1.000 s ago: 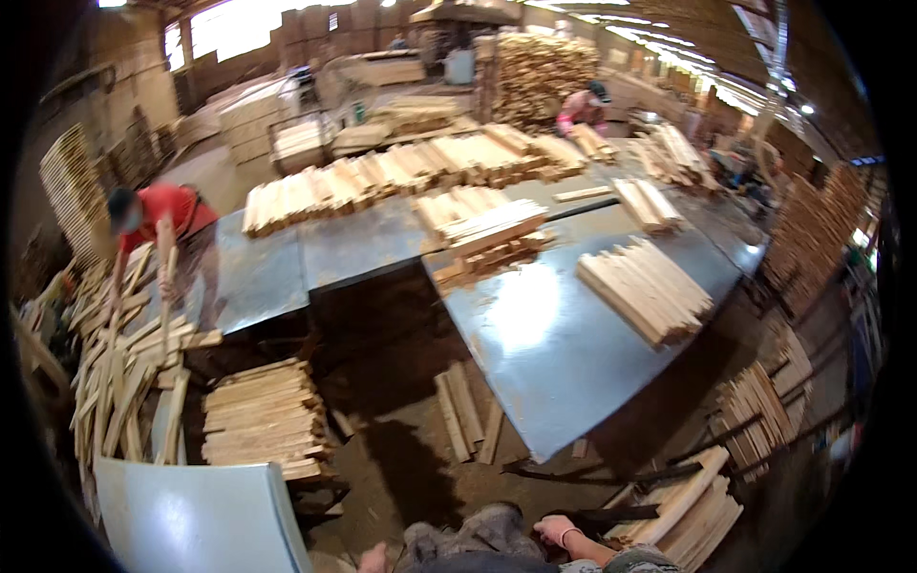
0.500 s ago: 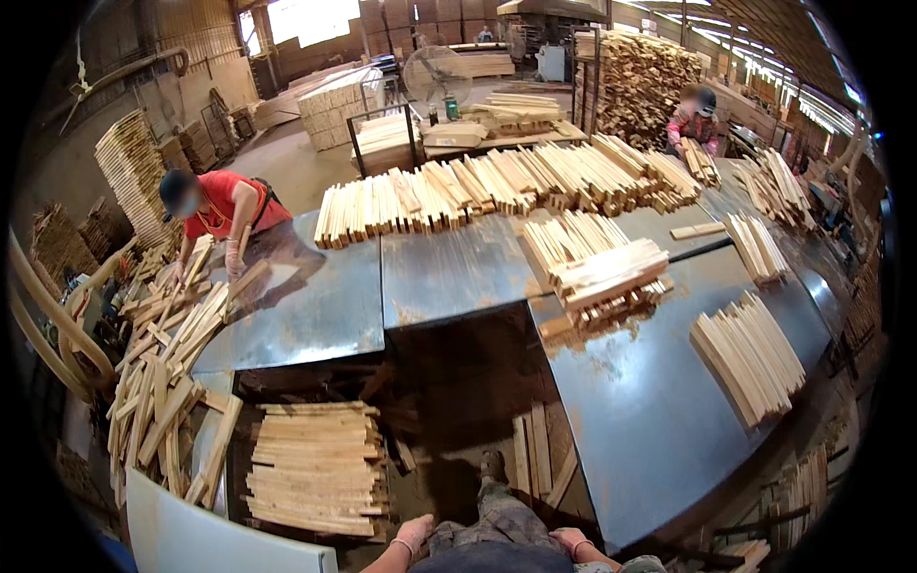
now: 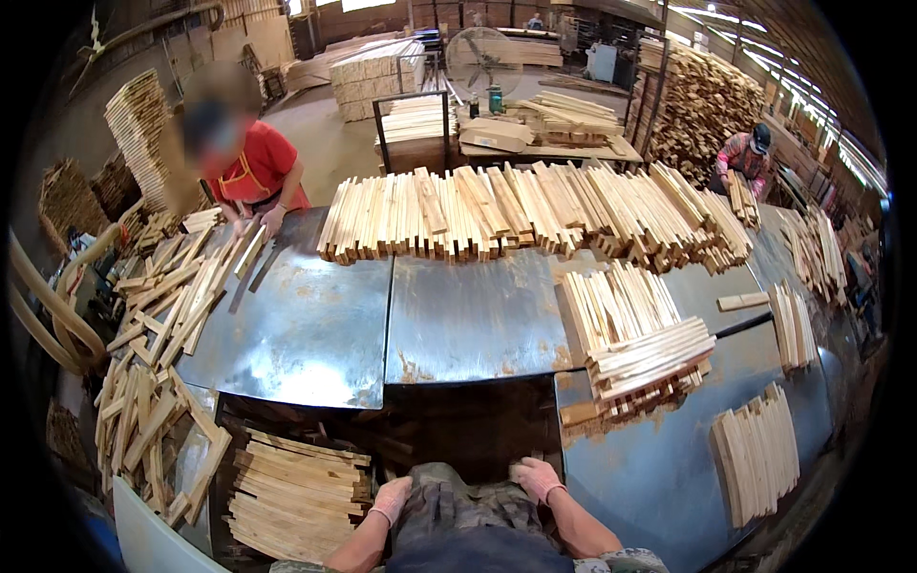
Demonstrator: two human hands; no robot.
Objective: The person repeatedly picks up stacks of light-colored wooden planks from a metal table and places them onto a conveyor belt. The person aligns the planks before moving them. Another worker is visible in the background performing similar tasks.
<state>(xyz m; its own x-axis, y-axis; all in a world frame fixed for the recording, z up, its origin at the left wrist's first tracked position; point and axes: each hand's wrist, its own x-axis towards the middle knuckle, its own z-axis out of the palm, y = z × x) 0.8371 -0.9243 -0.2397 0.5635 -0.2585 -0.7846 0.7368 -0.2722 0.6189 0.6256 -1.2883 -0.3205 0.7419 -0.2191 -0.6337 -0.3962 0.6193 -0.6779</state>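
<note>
My left hand (image 3: pixel 393 498), in a pale pink glove, is closed at the left side of my camouflage trousers (image 3: pixel 463 501), with its fingers gathered at the cloth. At the other thigh my right hand (image 3: pixel 538 478), gloved alike, has its fingers curled in against the trousers. Neither hand holds any wood. Left of my left hand lies a stack of wooden strips (image 3: pixel 296 492), below the table level. A pile of strips (image 3: pixel 635 329), its upper ones laid crosswise, sits on the metal table (image 3: pixel 478 325) ahead and to the right.
A long row of strips (image 3: pixel 535 210) crosses the table's far side. Loose strips (image 3: pixel 153 411) lie heaped at left, near a person in red (image 3: pixel 258 167). Bundles (image 3: pixel 759 454) lie at right; another person (image 3: pixel 740 162) holds strips farther off. A fan (image 3: pixel 484 62) stands behind.
My hands have come up and forward along my thighs, and my view has shifted. The person in red has straightened and brought both hands together over strips at the table edge.
</note>
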